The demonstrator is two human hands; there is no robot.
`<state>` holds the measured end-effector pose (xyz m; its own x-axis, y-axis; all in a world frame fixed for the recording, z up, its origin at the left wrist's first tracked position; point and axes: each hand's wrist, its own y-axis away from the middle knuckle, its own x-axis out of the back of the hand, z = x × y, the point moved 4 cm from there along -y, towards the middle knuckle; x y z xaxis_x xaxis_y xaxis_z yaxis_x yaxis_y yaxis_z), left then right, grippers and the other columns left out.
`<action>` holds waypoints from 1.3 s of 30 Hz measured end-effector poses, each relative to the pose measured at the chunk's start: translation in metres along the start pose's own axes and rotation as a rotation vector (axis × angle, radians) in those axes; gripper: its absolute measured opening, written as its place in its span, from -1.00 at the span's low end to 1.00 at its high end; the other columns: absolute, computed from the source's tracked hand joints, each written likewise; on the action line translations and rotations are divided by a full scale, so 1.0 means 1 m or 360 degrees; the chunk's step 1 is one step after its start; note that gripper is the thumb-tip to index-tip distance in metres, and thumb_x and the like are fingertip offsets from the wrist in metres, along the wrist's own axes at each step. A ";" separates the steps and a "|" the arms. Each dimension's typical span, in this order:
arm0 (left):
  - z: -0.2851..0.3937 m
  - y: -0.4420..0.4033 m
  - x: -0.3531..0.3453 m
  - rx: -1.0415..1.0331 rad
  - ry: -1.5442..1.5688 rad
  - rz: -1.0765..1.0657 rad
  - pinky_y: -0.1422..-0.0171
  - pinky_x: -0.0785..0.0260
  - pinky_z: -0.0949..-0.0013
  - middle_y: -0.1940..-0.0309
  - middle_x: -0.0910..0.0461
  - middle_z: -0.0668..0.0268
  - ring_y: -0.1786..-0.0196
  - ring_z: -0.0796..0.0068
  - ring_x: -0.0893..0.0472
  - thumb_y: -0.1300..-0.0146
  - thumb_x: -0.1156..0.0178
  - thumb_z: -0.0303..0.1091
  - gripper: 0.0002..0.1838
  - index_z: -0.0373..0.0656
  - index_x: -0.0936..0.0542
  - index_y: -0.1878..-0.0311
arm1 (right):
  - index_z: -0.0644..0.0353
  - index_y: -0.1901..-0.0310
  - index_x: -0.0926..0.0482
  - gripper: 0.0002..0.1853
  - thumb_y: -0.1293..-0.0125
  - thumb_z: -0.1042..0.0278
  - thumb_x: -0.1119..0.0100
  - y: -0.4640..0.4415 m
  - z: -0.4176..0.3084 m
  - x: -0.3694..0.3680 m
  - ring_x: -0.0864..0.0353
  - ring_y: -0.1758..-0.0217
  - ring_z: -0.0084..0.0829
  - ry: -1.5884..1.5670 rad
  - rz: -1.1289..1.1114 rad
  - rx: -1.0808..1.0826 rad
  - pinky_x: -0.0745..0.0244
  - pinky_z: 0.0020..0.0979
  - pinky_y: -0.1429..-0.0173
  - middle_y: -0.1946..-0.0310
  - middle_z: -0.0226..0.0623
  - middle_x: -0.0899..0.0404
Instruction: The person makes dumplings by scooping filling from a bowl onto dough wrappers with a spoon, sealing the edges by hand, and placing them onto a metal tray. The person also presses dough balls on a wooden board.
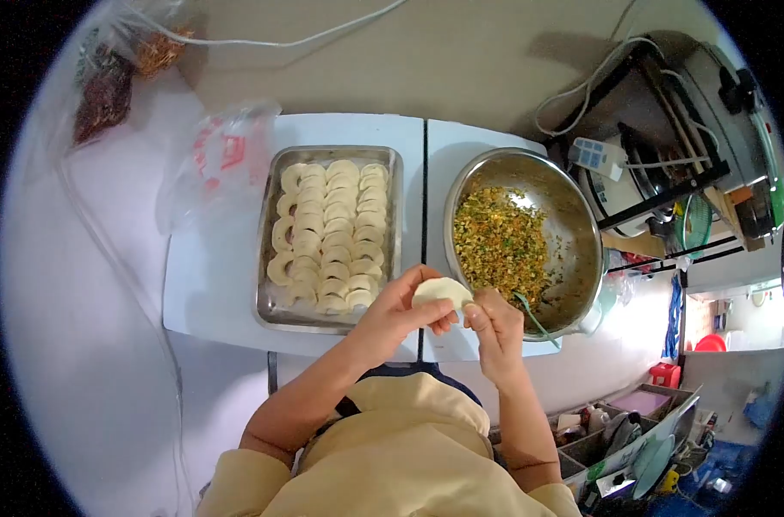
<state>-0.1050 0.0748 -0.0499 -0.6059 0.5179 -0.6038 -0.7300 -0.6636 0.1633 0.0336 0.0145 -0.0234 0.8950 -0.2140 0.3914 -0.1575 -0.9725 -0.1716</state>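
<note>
The left grip (401, 312) is curled, its thumb (433, 312) laid forward; just beside it, the right grip (499, 326) pinches thumb to forefinger. Behind them, the left forearm (314, 395) and right forearm (525, 422) converge toward both grips.

Two hands (395, 312) are holding one dough piece (440, 291)
One tray (282, 314) at ten o'clock from them is carrying over two dozen overlapping dumplings (337, 227), exact count unclear; one bowl (575, 233) at two o'clock is holding one thin green stick (537, 319).
</note>
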 end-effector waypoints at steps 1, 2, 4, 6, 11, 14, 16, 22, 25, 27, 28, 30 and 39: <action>0.001 0.002 0.005 -0.0006 0.0001 0.0019 0.19 -0.40 0.45 0.32 -0.59 0.25 0.30 0.55 -0.56 -0.29 -0.13 -0.37 -0.67 -0.24 -0.34 -0.06 | 0.31 0.48 -0.47 -0.73 -0.31 0.30 -0.07 0.002 0.001 -0.001 -0.36 0.50 -0.35 -0.0009 -0.0018 0.0003 -0.28 -0.37 0.34 0.56 -0.26 -0.41; 0.000 0.004 0.007 0.0045 -0.0014 -0.0047 0.18 -0.41 0.45 0.31 -0.59 0.24 0.29 0.54 -0.56 -0.28 -0.14 -0.39 -0.62 -0.23 -0.31 -0.11 | 0.30 0.43 -0.50 -0.75 -0.31 0.29 -0.08 0.004 0.006 -0.001 -0.38 0.50 -0.35 -0.0106 -0.0013 -0.0083 -0.29 -0.38 0.34 0.54 -0.26 -0.42; 0.002 0.011 0.012 0.0090 -0.0030 -0.0077 0.17 -0.41 0.45 0.31 -0.59 0.24 0.28 0.53 -0.57 -0.28 -0.14 -0.40 -0.57 -0.22 -0.27 -0.16 | 0.30 0.39 -0.52 -0.77 -0.31 0.29 -0.09 0.001 0.005 -0.011 -0.40 0.50 -0.36 -0.0221 -0.0040 -0.0169 -0.31 -0.39 0.33 0.53 -0.26 -0.44; 0.003 0.018 0.012 0.0139 -0.0279 -0.0195 0.13 -0.42 0.41 0.28 -0.59 0.19 0.22 0.50 -0.58 -0.28 -0.14 -0.40 -0.46 -0.19 -0.17 -0.26 | 0.30 0.28 -0.54 -0.82 -0.29 0.32 -0.11 -0.002 -0.006 -0.021 -0.44 0.47 -0.40 -0.0284 -0.0072 -0.0218 -0.34 -0.39 0.33 0.55 -0.27 -0.43; -0.012 0.028 0.038 0.0098 -0.1297 0.0032 0.11 -0.40 0.29 0.18 -0.58 0.12 0.22 0.24 -0.61 -0.09 -0.20 -0.46 -0.47 -0.22 -0.33 -0.17 | 0.28 0.18 -0.55 -0.86 -0.22 0.50 -0.11 -0.004 -0.008 -0.059 -0.53 0.38 -0.05 0.0469 -0.0282 0.0089 -0.43 -0.24 0.28 0.37 -0.08 -0.58; -0.014 0.035 0.047 0.0011 -0.1430 0.0305 0.11 -0.40 0.32 0.18 -0.56 0.05 0.22 0.21 -0.60 -0.07 -0.14 -0.54 -0.49 -0.22 -0.33 -0.15 | 0.29 0.23 -0.57 -0.89 -0.24 0.53 -0.09 -0.004 -0.010 -0.085 -0.53 0.42 -0.12 0.0662 -0.0118 0.0290 -0.41 -0.28 0.32 0.45 -0.11 -0.56; -0.024 0.040 0.057 -0.0190 -0.1348 0.0456 0.14 -0.40 0.37 0.19 -0.57 0.12 0.22 0.30 -0.58 -0.04 -0.04 -0.65 -0.50 -0.21 -0.34 -0.12 | 0.29 0.18 -0.55 -0.85 -0.19 0.57 -0.10 -0.001 0.000 -0.103 -0.50 0.43 -0.10 0.0748 -0.0142 0.0317 -0.40 -0.23 0.34 0.45 -0.14 -0.55; -0.043 0.058 0.095 0.0018 0.0196 0.0911 0.13 -0.40 0.49 0.17 -0.54 0.27 0.19 0.45 -0.53 -0.09 0.09 -0.72 -0.54 -0.18 -0.46 -0.07 | 0.29 -0.07 -0.42 -0.48 0.04 0.54 -0.16 0.005 0.002 -0.148 -0.56 0.37 -0.18 0.1077 -0.0271 0.0719 -0.41 -0.28 0.29 0.29 -0.14 -0.55; -0.031 0.074 0.122 -0.0327 -0.0421 0.1043 0.21 -0.42 0.46 0.28 -0.52 0.30 0.31 0.50 -0.54 -0.11 0.08 -0.72 -0.59 -0.20 -0.48 -0.02 | 0.24 -0.09 -0.46 -0.53 -0.05 0.60 -0.14 0.003 -0.004 -0.151 -0.49 0.47 -0.15 0.0915 -0.0254 0.0537 -0.38 -0.22 0.32 0.51 -0.15 -0.52; -0.013 0.095 0.141 -0.0692 -0.1269 0.1275 0.22 -0.42 0.41 0.29 -0.54 0.25 0.29 0.38 -0.56 -0.05 0.06 -0.74 -0.57 -0.18 -0.50 0.01 | 0.18 -0.06 -0.49 -0.62 -0.16 0.55 -0.14 0.001 -0.005 -0.148 -0.48 0.52 -0.18 0.0826 -0.0234 0.0398 -0.39 -0.24 0.36 0.56 -0.16 -0.51; -0.001 0.104 0.152 -0.0790 -0.1509 0.1400 0.22 -0.42 0.37 0.30 -0.55 0.21 0.28 0.30 -0.56 -0.02 0.04 -0.75 -0.57 -0.17 -0.52 0.04 | 0.18 -0.06 -0.49 -0.62 -0.16 0.55 -0.14 0.000 -0.004 -0.144 -0.48 0.52 -0.18 0.0819 -0.0224 0.0383 -0.39 -0.24 0.36 0.56 -0.16 -0.51; 0.017 0.115 0.166 -0.0643 -0.1596 0.1554 0.22 -0.42 0.32 0.33 -0.55 0.19 0.25 0.24 -0.54 -0.02 -0.01 -0.71 -0.63 -0.14 -0.53 0.10 | 0.16 -0.04 -0.48 -0.65 -0.19 0.44 -0.16 -0.001 0.002 -0.135 -0.48 0.51 -0.14 0.0704 -0.0242 0.0277 -0.39 -0.22 0.35 0.58 -0.16 -0.51; 0.022 0.105 0.184 -0.0063 -0.2922 0.1466 0.08 -0.28 0.16 0.34 -0.57 0.25 0.18 0.21 -0.50 0.11 -0.36 -0.29 -0.72 -0.13 -0.57 0.31 | 0.17 0.07 -0.56 -0.74 -0.19 0.54 -0.13 0.010 0.017 -0.098 -0.41 0.58 -0.29 0.0472 -0.0132 -0.0133 -0.33 -0.31 0.43 0.59 -0.21 -0.47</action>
<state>-0.2999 0.1124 -0.1268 -0.2729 -0.1007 0.9568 -0.0984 -0.9864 -0.1319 -0.0488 0.0275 -0.0784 0.7473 -0.1393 0.6497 -0.1339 -0.9893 -0.0581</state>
